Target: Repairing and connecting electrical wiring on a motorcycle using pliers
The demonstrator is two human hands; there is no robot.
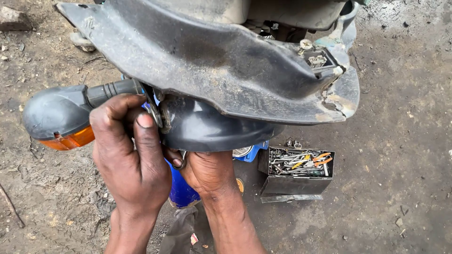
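A dusty black plastic motorcycle rear fender [221,61] fills the top of the head view. From its left side a black turn-signal lamp [59,115] with an orange lens sticks out on a ribbed rubber stalk. My left hand [129,155] presses thumb and fingers on a round metal washer or nut [154,115] at the stalk's mount. My right hand [207,171] reaches up from below, under the black tail housing [212,129]; its fingertips are hidden behind that housing. What it grips cannot be made out.
A small open metal box [296,171] with several wrenches and orange-handled pliers sits on the dirt ground at the right. A blue container [181,190] stands below my hands. A grey rag [181,233] lies near the bottom edge. A stone [14,19] lies top left.
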